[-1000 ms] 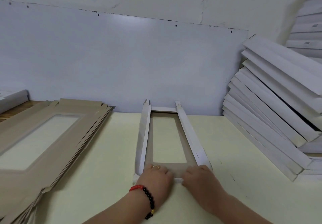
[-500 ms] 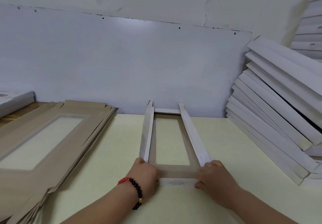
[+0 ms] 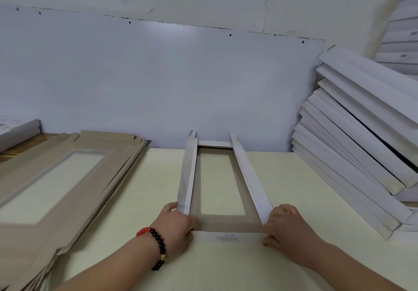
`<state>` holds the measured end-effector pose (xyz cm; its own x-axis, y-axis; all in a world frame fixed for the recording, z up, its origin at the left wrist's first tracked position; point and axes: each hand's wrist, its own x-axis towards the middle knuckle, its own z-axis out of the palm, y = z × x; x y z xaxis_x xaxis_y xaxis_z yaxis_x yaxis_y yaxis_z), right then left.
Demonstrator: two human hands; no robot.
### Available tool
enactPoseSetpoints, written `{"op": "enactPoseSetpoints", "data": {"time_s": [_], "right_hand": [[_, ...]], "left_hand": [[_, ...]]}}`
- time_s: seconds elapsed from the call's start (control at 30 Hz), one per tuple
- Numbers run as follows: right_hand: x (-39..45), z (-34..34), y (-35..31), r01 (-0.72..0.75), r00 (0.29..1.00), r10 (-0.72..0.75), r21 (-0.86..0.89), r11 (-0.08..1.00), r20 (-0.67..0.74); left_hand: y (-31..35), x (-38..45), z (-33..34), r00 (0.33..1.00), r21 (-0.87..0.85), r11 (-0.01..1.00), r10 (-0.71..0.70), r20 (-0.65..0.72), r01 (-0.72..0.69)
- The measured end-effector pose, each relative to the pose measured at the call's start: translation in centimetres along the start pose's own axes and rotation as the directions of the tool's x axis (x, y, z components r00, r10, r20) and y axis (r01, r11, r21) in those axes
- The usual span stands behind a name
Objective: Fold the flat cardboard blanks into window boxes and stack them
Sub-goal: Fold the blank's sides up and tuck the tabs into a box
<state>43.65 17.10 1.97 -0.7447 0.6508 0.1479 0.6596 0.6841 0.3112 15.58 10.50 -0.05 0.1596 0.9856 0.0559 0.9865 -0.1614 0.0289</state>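
My left hand and right hand each curl around a near corner of the half-folded box, low in the centre of the frame, fingers pinching where its long side walls meet the near flap. The board is matte brown inside, smooth white outside, with a rectangular window cut out. It lies on the pale yellow surface. Flat brown blanks are stacked at left; finished white boxes lean in a slanted pile at right.

Blanks left, box centre, stack right
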Motion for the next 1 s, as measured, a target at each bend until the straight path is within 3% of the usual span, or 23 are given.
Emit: {"op": "enactPoseSetpoints", "data": {"time_s": [0.23,0.3,0.37,0.47,0.57,0.63,0.77,1.0], "right_hand": [[1.3,1.2,-0.7,0.004,0.968,0.005,-0.033,0.999,0.250],[1.7,1.3,-1.3,-0.016,0.960,0.001,0.050,0.999,0.280],[2.2,1.2,-2.1,-0.086,0.950,0.007,0.240,0.967,0.313],[3.3,1.3,-3.4,-0.170,0.964,0.004,0.605,0.778,0.266],[5.2,0.8,-4.8,-0.315,0.943,0.035,0.853,0.416,0.331],[6.9,0.2,-5.9,-0.416,0.909,0.030,0.902,0.113,0.415],[10.0,-0.4,-7.8,-0.497,0.841,0.096,0.831,-0.251,0.532],[13.1,0.5,-10.9,-0.564,0.744,0.099,0.701,-0.438,0.661]], "left_hand": [[0.6,-0.3,0.8,0.999,0.003,1.000,0.020,-0.029,-0.020],[0.7,-0.2,0.8,0.999,0.020,1.000,0.015,-0.043,-0.015],[1.0,-0.2,0.8,0.998,0.076,0.997,0.013,-0.058,-0.009],[2.3,-0.2,0.8,0.998,0.198,0.980,0.034,-0.046,-0.025],[4.0,-0.4,1.2,1.000,0.282,0.960,-0.001,-0.030,0.009],[4.7,-0.5,1.5,0.999,0.321,0.946,-0.037,-0.025,0.043],[4.8,-0.8,1.5,0.998,0.287,0.956,-0.047,-0.051,0.060],[4.2,-1.3,1.9,0.992,0.156,0.985,-0.050,-0.113,0.068]]}}
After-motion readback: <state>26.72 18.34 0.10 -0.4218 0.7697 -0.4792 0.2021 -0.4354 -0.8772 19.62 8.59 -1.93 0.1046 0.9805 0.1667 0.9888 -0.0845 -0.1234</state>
